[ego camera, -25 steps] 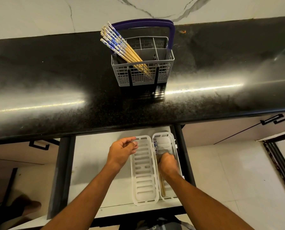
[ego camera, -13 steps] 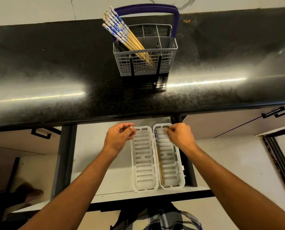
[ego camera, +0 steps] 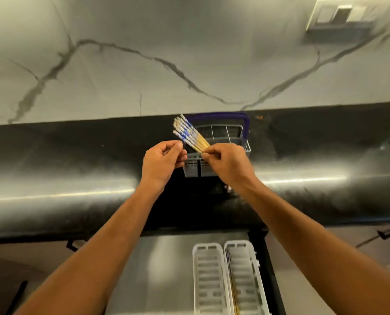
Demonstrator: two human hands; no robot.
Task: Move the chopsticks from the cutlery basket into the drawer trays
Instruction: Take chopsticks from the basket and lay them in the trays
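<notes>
Your right hand (ego camera: 227, 163) is pinching the bundle of blue-patterned wooden chopsticks (ego camera: 189, 136) leaning in the grey plastic cutlery basket (ego camera: 214, 153) on the black tabletop (ego camera: 76, 160). Your left hand (ego camera: 161, 163) is hovering beside it, grip loosely curled, holding nothing. One chopstick is lying in the right white slotted drawer tray (ego camera: 244, 278).

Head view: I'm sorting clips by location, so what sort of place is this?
Most likely a home kitchen: a dark polished stone countertop against a marble-veined wall, a cutlery basket of chopsticks on it, and an open drawer with slotted trays below.
</notes>
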